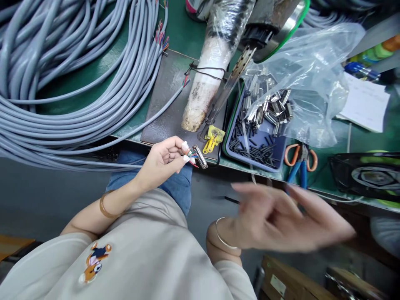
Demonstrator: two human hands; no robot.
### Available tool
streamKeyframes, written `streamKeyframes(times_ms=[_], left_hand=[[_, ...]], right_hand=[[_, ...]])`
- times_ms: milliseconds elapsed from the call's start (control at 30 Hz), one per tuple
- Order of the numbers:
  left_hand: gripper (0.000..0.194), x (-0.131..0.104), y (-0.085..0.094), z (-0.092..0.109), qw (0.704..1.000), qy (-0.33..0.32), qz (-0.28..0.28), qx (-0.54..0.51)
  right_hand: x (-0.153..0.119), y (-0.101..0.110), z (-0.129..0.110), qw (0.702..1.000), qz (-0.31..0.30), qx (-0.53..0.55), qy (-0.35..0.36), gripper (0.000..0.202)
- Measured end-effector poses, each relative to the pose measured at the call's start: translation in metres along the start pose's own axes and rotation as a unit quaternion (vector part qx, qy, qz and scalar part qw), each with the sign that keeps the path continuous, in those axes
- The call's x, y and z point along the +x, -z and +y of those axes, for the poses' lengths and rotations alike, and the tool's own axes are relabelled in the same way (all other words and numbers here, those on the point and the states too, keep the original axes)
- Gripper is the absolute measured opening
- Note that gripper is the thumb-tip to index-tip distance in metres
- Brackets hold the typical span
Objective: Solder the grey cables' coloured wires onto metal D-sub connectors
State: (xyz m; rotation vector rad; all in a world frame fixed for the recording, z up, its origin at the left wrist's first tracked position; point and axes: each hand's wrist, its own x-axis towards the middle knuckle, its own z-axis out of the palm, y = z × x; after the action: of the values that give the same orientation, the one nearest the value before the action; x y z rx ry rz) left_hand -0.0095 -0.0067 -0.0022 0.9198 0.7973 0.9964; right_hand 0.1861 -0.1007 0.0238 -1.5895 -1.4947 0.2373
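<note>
My left hand (166,157), white coverings on its fingertips, pinches the thin coloured wires (193,157) of a grey cable. On their end sits a metal multi-pin connector (200,157), just past the fingertips. My right hand (281,214) is smeared by motion in front of the table edge, below the pliers (301,160) with orange and blue handles. Whether it holds anything does not show. A blue tray (228,139) carries several metal connectors (276,108) and many short black sleeves (250,152). Left of the tray lies a yellow clip-like piece (212,139).
Large coils of grey cable (103,104) spread over the left side of the green table. A plastic-wrapped tube (208,79) and a metal soldering-type rod (229,85) point down at a dark plate (168,91). Clear plastic bag (325,83), papers (364,102) and a black case (368,177) lie right.
</note>
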Motion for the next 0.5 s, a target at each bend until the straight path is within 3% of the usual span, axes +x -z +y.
streamKeyframes(times_ms=[67, 200, 300, 500], left_hand=[[0.027, -0.001, 0.001, 0.000, 1.000, -0.004, 0.001, -0.002], [0.030, 0.000, 0.001, -0.001, 1.000, -0.011, 0.006, -0.010], [0.031, 0.000, 0.001, -0.002, 1.000, -0.019, 0.012, -0.009], [0.020, -0.001, -0.005, -0.007, 0.995, -0.056, 0.058, 0.055]], right_hand=[[0.006, -0.022, 0.002, 0.999, 0.042, 0.029, -0.002, 0.013], [0.010, -0.053, 0.010, 0.996, 0.013, 0.041, 0.082, 0.010], [0.008, -0.064, 0.013, 0.991, -0.003, 0.041, 0.126, 0.014], [0.013, -0.076, 0.018, 0.984, 0.058, -0.009, 0.166, 0.020]])
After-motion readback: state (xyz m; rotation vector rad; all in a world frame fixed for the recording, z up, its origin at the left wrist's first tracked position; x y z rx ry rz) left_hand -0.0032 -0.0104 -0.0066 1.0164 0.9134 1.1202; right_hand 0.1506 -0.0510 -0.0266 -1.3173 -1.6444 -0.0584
